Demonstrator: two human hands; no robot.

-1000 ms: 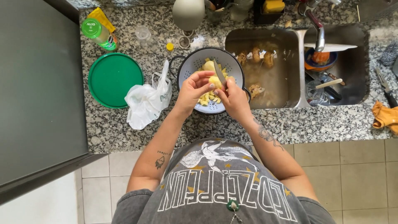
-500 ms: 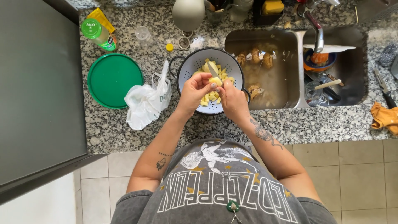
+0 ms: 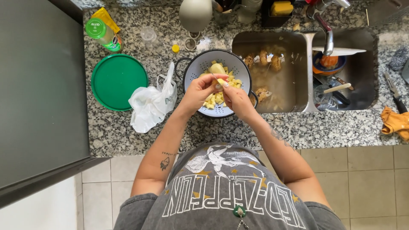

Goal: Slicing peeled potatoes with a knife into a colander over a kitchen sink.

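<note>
Both my hands meet over the white colander (image 3: 194, 70) of yellow chunks (image 3: 215, 99) on the bench (image 3: 128, 127). My left hand (image 3: 200, 91) and right hand (image 3: 236, 100) have their fingers clamped on one yellow piece (image 3: 221, 81).

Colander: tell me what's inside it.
The colander holds pale yellow cut pieces and one larger chunk. The left hand and right hand cover its middle, hiding whatever lies beneath them.

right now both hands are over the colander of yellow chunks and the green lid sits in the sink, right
Not quite. In the head view, both hands are over the colander, but the green lid lies on the counter left of the colander, not in the sink.
</note>
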